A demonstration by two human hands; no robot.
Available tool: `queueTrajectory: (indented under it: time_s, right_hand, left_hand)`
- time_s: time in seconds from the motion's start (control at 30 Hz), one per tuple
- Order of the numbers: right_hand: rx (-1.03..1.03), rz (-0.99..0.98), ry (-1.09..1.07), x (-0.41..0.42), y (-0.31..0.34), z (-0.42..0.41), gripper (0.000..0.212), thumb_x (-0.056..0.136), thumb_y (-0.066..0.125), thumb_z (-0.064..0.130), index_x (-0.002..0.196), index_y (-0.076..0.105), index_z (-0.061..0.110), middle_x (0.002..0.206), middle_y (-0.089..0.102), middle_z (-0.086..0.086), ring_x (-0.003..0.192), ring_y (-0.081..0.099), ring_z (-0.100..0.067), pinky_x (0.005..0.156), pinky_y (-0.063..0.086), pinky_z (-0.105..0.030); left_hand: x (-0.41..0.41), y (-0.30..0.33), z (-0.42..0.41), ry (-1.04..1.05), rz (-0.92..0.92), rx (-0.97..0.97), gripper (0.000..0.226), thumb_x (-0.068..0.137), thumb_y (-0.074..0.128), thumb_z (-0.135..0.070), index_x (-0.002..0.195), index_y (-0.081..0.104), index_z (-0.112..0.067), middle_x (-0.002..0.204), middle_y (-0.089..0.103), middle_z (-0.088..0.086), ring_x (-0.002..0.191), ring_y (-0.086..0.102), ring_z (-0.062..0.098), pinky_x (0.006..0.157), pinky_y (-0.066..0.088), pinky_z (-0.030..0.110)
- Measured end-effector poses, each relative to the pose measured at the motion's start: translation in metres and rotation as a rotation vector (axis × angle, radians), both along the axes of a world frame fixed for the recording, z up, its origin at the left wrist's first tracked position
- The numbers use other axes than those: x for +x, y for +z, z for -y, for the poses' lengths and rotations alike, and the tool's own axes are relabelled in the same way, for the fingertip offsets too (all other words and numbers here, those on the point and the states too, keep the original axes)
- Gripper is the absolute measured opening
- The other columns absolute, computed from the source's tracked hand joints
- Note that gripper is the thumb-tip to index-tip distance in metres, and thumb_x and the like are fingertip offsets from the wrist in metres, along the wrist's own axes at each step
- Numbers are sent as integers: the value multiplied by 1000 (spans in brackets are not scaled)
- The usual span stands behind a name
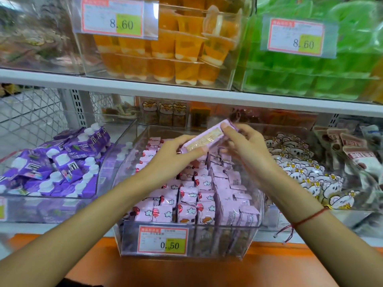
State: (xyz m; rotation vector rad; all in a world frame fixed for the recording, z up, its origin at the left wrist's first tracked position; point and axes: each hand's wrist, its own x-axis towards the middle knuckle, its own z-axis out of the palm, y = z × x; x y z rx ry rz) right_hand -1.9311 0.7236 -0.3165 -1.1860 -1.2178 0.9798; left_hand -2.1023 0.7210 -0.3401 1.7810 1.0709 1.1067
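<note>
I hold a pack (pixel 204 137) in the air above the bin (pixel 219 239), over its back half. The pack is tilted, its low end in my left hand (pixel 176 156) and its high end in my right hand (pixel 246 148). My left fingers curl over the low end with the thumb under it. My right thumb presses on the high end, the other fingers curled behind. Both hands grasp the pack, which spans the gap between them. Pink packs (pixel 186 195) fill the bin below. A tag (pixel 163 240) reading 0.50 sits on the bin's front wall. Purple pouches (pixel 58 164) lie left of the bin, and orange cups (pixel 165 56) stand on the shelf above it
</note>
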Motion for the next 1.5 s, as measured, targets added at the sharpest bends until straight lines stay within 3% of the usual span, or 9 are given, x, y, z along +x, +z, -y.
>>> queueTrajectory:
  time_s: [0.17,0.37,0.57,0.67,0.8,0.93,1.13,1.33,1.5]
  right_hand:
    - [311,653,-9,1,-1,3,49,89,55,11,136,42,20,134,49,-3,124,45,-19,103,41,-38]
    - [578,1072,115,-5,-9,9,57,86,63,20,138,45,28,139,47,5,129,31,-16,108,23,-40]
    - [351,685,38,2,-6,1,34,83,70,26,115,62,16,102,69,1,90,63,-12,74,49,-15]
    - [161,367,49,7,-5,-2,30,86,67,19,110,53,8,96,68,-14,82,66,-28,69,51,-19]
    - [61,172,61,10,-4,-3,31,87,63,10,109,41,13,96,66,-3,79,69,-10,60,53,-13]
    - [103,103,53,11,-6,-4,39,88,61,6,111,30,11,100,63,-11,75,68,-11,55,51,-12]
    - [181,334,-65,17,-13,-16,43,88,63,8,113,30,21,91,66,-7,75,69,-14,72,57,-35]
    - [176,765,57,8,1,-42,34,83,66,3,91,38,19,85,63,-5,82,68,-26,73,57,-40]
    - [116,1032,247,-4,-4,-59,46,80,72,11,113,41,14,105,55,-4,89,57,-20,75,46,-27]
  left_hand:
    - [-5,4,-4,59,261,-412,27,90,49,-51,100,62,-29,85,76,-3,58,66,5,46,40,18]
    - [-5,5,-5,112,120,-407,49,88,42,-61,96,65,-19,69,74,4,39,53,6,35,32,14]
    - [-5,5,-17,187,145,-215,70,97,17,-58,83,72,-17,61,71,7,40,56,8,38,38,12]
    - [-2,0,-36,252,-207,19,36,101,36,-30,101,69,-17,83,73,-2,63,67,17,56,52,28]
    - [4,-13,-48,142,-736,228,33,96,41,-18,124,58,-25,100,67,2,72,59,16,52,35,24]
    - [5,-26,-51,41,-905,227,24,96,37,-26,108,58,-18,109,56,11,109,48,31,74,30,32]
    - [-5,-40,-49,-7,-833,296,36,99,34,-30,130,53,-27,130,55,-2,120,41,19,88,31,31]
    - [-10,-42,-46,9,-815,317,37,100,33,-31,131,53,-31,128,51,-9,119,37,13,88,27,26]
    - [-8,-39,-43,40,-788,311,37,100,34,-31,133,50,-32,127,52,-7,118,42,17,89,33,30]
